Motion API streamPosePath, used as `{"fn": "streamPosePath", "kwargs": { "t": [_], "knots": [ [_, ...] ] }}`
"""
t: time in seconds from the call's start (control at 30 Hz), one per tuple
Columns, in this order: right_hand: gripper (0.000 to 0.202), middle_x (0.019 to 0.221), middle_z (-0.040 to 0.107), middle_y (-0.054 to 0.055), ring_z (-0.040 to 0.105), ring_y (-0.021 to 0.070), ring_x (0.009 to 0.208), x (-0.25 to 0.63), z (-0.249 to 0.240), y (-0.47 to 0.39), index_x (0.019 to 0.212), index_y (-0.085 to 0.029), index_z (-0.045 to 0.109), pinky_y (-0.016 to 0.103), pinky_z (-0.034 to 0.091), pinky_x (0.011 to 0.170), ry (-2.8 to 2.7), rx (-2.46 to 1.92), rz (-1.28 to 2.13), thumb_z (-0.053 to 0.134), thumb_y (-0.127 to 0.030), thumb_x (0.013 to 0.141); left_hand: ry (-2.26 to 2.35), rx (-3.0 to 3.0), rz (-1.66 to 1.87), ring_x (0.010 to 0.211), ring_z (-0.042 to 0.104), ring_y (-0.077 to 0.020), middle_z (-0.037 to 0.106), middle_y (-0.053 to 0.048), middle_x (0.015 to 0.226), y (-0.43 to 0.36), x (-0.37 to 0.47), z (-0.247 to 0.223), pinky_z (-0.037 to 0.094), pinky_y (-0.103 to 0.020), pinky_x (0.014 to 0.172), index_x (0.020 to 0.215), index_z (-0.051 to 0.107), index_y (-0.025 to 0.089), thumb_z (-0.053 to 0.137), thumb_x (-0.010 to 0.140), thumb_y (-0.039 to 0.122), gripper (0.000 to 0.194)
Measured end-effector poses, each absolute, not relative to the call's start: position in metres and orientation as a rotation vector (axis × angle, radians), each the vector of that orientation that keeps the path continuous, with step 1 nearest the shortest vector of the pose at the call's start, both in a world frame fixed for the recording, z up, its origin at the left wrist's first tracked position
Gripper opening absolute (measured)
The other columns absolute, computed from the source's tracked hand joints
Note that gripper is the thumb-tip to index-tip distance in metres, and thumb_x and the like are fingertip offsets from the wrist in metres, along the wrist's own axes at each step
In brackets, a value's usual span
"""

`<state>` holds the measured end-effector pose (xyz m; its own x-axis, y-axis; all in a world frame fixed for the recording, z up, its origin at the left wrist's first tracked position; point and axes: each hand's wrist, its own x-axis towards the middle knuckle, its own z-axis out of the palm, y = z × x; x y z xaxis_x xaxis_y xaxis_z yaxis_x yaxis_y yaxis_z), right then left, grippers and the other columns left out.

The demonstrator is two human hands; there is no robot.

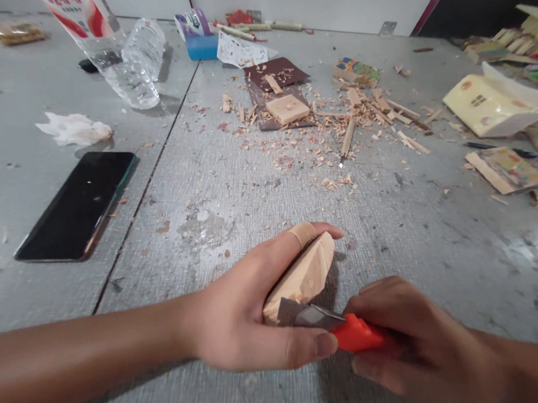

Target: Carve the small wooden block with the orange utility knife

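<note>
From the head camera I'm looking down at a grey, scuffed desk (pixel 228 187) with a pale wall running along its far edge. Near the bottom, close to me, the left hand (pixel 244 322) is curled around a pale wood block (pixel 302 276), fingers over the top, thumb lying along the near side, a plaster on one fingertip. It has the block firmly gripped, tilted, with its lower end toward the desk. The right hand (pixel 408 341) is closed around the orange handle of a utility knife (pixel 333 324), and the grey blade lies against the near lower edge of the block, just above the left thumb. Both hands sit well forward of everything else.

Up the middle of the desk I see a scatter of wood shavings (pixel 334 134) and offcut sticks, with a small square wood piece (pixel 287 108) lying on dark brown sandpaper (pixel 277 73). Left of centre a black phone (pixel 78 205) lies face up, a crumpled tissue (pixel 74 128) beyond it, and a clear plastic bottle (pixel 141 63) on its side near the far end. A blue container (pixel 202 46) stands by the wall. On the right lies a yellow tissue pack (pixel 492 105), with a small printed card (pixel 507 169) nearer to me.
</note>
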<state>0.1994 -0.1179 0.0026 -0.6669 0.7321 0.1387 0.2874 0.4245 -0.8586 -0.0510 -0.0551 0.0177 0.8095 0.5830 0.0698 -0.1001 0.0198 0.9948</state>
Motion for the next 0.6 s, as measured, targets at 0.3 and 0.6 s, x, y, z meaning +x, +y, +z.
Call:
{"fn": "streamPosePath", "kwargs": {
  "t": [0.3, 0.6],
  "knots": [
    [0.012, 0.061, 0.048, -0.005, 0.043, 0.0124, 0.057, 0.2008, 0.0005, -0.1186, 0.105, -0.022, 0.072, 0.023, 0.039, 0.055, -2.198, -0.878, 1.161, 0.065, -0.030, 0.098, 0.419, 1.474, 0.571, 0.082, 0.059, -0.0180, 0.059, -0.006, 0.104, -0.0564, -0.0515, 0.0163, 0.048, -0.027, 0.064, 0.146, 0.036, 0.022, 0.078, 0.087, 0.034, 0.073],
    [0.008, 0.064, 0.050, -0.005, 0.042, 0.0115, 0.056, 0.2011, 0.0006, -0.1185, 0.103, -0.022, 0.070, 0.023, 0.039, 0.055, -2.189, -0.851, 1.181, 0.065, -0.027, 0.098, 0.428, 1.504, 0.575, 0.084, 0.060, -0.0190, 0.061, -0.006, 0.102, -0.0543, -0.0506, 0.0175, 0.048, -0.029, 0.067, 0.145, 0.037, 0.020, 0.079, 0.085, 0.035, 0.075]
  ]
}}
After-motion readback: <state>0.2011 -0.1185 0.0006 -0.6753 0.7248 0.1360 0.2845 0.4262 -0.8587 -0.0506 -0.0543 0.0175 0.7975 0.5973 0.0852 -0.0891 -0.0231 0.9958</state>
